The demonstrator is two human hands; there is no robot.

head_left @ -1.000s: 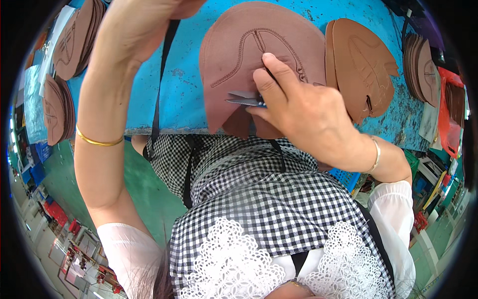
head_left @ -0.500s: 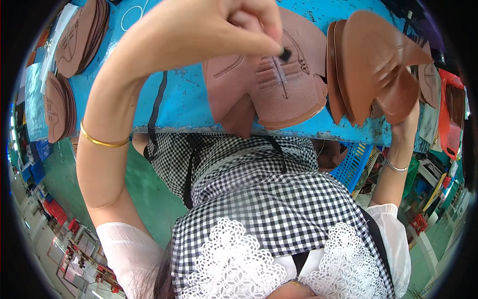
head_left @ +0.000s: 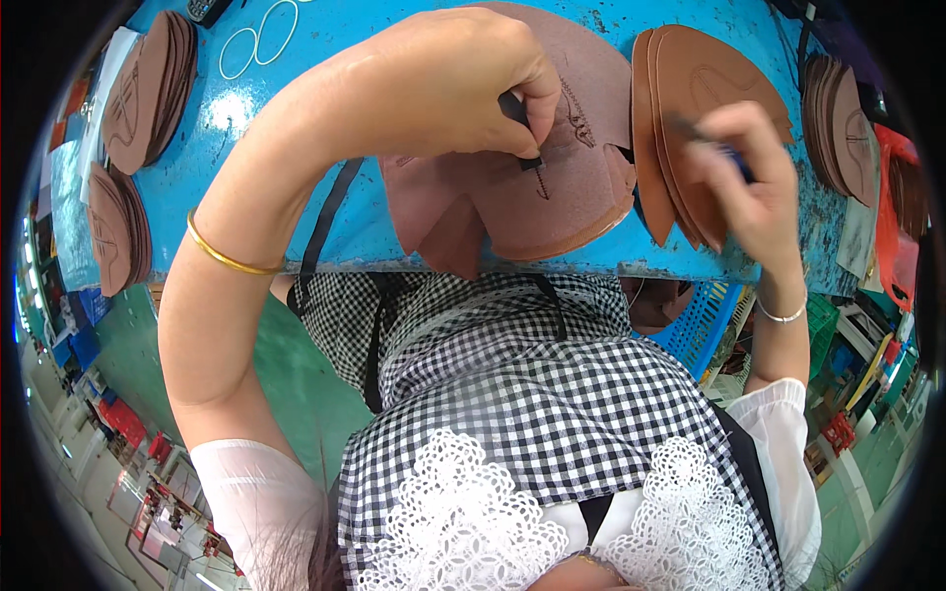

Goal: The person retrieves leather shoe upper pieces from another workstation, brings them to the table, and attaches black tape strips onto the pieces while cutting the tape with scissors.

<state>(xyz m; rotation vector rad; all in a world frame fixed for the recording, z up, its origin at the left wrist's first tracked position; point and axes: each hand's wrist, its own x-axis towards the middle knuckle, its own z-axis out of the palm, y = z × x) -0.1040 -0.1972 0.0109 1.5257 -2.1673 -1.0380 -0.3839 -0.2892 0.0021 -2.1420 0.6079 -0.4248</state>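
My left hand [head_left: 498, 84] reaches over a stack of brown leather pieces [head_left: 581, 212], cut in a rounded, notched shape. Its thumb and fingers pinch a small black block [head_left: 516, 110], which touches the top piece beside a short line of dark stitching. A curved row of stitches and dark thread tangles show right of the fingers. My right hand [head_left: 764, 187], smeared by motion, has its fingers closed round a slim dark tool with some blue on it, whose kind I cannot make out. It hovers over a second fan of smoother, lighter brown leather pieces [head_left: 670, 148].
Stacks of cut leather pieces lie on the blue table [head_left: 355, 222] at far left [head_left: 148, 98] and far right [head_left: 838, 133]. White cord loops [head_left: 276, 34] and a black strap [head_left: 330, 212] are left of centre. A blue basket [head_left: 698, 325] stands below the table edge.
My left hand has come down onto the leather with the black block. My right hand has let go of the lifted leather piece, which now lies on its pile, and holds a dark tool.
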